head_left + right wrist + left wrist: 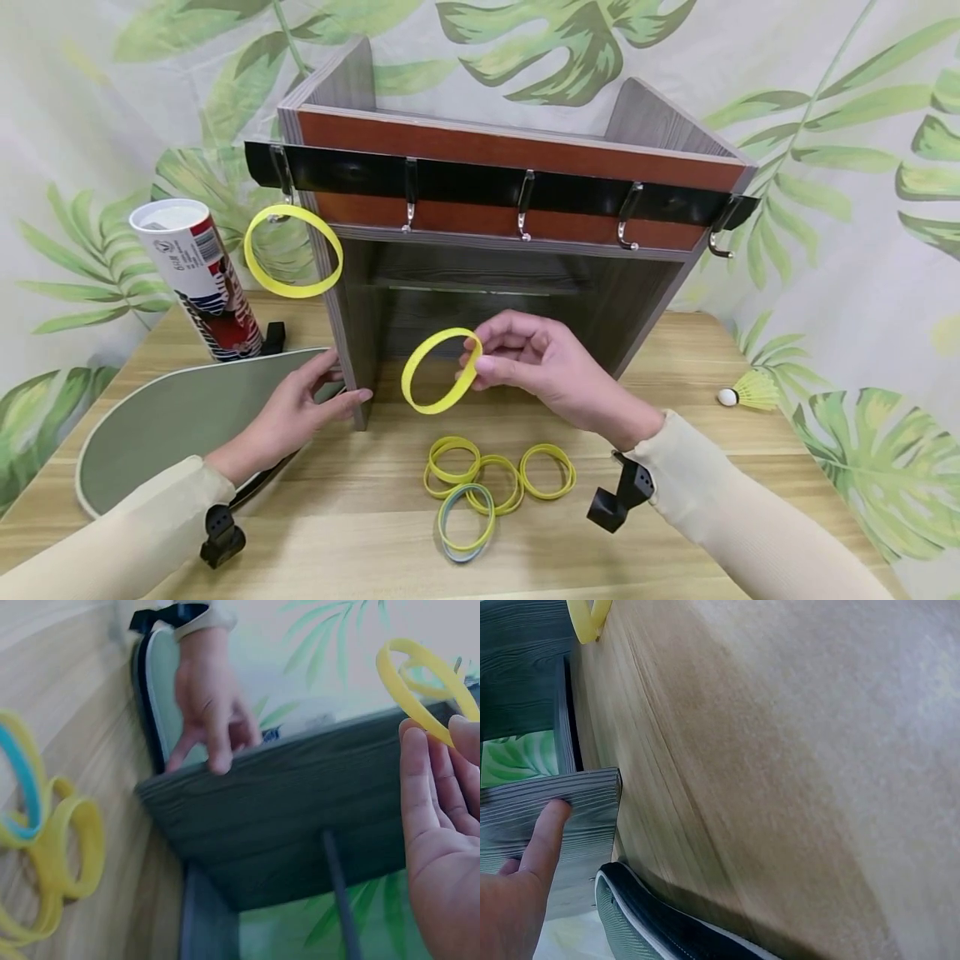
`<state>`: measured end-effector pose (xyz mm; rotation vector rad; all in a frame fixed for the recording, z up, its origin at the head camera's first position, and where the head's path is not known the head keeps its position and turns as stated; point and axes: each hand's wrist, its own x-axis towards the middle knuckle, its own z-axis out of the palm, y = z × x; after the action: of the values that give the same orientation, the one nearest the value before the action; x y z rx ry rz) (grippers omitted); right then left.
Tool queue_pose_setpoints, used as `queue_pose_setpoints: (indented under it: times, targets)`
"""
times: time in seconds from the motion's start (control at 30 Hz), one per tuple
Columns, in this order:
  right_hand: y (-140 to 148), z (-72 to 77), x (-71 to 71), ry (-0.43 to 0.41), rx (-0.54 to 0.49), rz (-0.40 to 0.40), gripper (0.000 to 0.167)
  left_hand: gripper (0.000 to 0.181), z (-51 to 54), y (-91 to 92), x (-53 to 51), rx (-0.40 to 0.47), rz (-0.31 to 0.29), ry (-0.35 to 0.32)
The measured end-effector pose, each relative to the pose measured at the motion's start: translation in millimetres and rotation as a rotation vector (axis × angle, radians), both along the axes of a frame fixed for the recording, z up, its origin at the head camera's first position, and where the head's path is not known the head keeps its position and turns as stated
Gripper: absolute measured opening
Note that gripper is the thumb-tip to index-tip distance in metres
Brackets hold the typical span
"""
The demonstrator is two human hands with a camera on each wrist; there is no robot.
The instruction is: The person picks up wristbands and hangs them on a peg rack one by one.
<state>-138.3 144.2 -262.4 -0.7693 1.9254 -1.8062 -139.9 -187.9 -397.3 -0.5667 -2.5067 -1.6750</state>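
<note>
Between thumb and fingers my right hand pinches a yellow ring, held up in front of the shelf's lower opening. My left hand grips the front edge of the grey wooden shelf's left side panel, its thumb on the panel's face. Another yellow ring hangs from the leftmost hook of the black hook rail. On the table below lie several yellow rings, some overlapping, and a blue one against a yellow one. In the right wrist view the pinched ring is near the fingertips.
A red and white can stands at the left on the wooden table. A green oval racket cover or case lies beside the shelf, under my left forearm. A yellow shuttlecock lies at the right. Leaf-patterned cloth hangs behind.
</note>
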Motion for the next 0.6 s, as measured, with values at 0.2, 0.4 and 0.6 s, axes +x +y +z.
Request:
queue_pose_setpoints:
  times: [0.2,0.4,0.6]
  targets:
    - [-16.3,18.4,4.5,0.028,-0.097,-0.024,0.019,0.057,1.6,-0.4,-0.3,0.008,-0.005,-0.011]
    - [-31.7,34.3,7.6,0.057,-0.21,-0.064,0.015,0.059,4.1,-1.3,0.4,0.01,0.003,-0.028]
    - [-45.8,42.5,10.2,0.024,-0.364,-0.127,0.023,0.059,2.3,-1.0,0.4,-0.005,0.009,-0.043]
